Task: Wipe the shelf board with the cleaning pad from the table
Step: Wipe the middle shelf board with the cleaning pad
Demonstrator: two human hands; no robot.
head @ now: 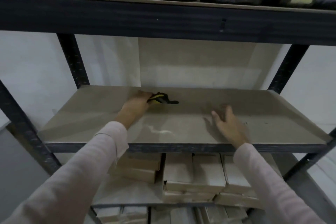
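The pad (pixel 160 98), dark with a yellow strip, lies on the board (pixel 181 123) near its back edge, gripped by the left hand (pixel 139 101). It looks soft and light, best held bunched from above. The right hand (pixel 228 123) hovers open over the board, blurred. Most of the pad is hidden by fingers.

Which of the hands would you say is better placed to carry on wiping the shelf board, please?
The left hand: it grips the cleaning pad against the shelf board near the back. The right hand is open and holds nothing.
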